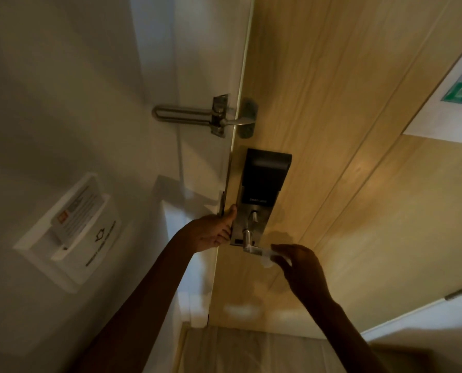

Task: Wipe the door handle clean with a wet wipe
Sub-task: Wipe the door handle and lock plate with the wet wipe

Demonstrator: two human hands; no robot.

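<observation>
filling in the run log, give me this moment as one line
step: wiping | left hand: gripping door edge | right hand: pressing wet wipe on door handle | lock: untouched

Door: pale tan, wood-grain streaks. Frame and wall: off-white. Latch: brushed silver. Lock: black upper housing on a grey steel plate. Handle: silver. Wipe: white (blurred). Card holder, left: white, black arrow and lettering; its card bears an orange patch. Poster, far right: white with blue and green squares.
</observation>
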